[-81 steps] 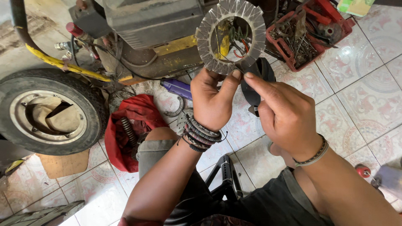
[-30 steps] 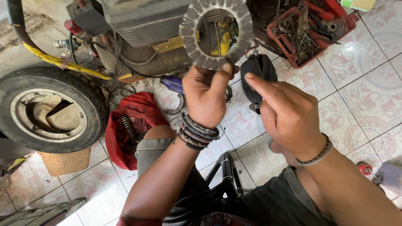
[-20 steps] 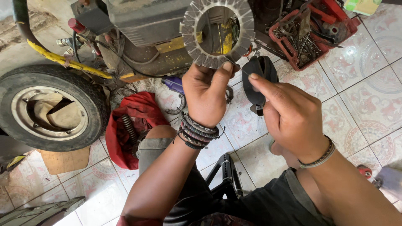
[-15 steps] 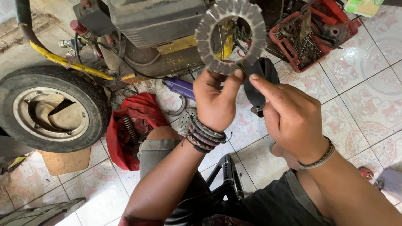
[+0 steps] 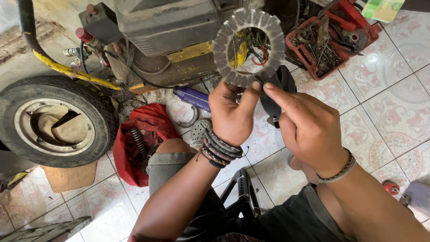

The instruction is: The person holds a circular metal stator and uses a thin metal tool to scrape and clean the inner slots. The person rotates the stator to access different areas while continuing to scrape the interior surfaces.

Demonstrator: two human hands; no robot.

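Tiled floor (image 5: 394,103), red toolbox (image 5: 333,38) full of tools, left hand (image 5: 230,114) pinching toothed ring (image 5: 247,47)

ring plate (image 5: 247,47): tilted slightly since a second ago | right hand (image 5: 309,127): forefinger moved up to the plate's lower rim beside the left hand (image 5: 233,114) thumb

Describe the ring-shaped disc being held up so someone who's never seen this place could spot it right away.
Start at the grey engine block at the top of the view. Just in front of it, the left hand pinches a flat grey ring by its lower edge, the right hand touching beside it. It alone has a big round hole and radial grooves.
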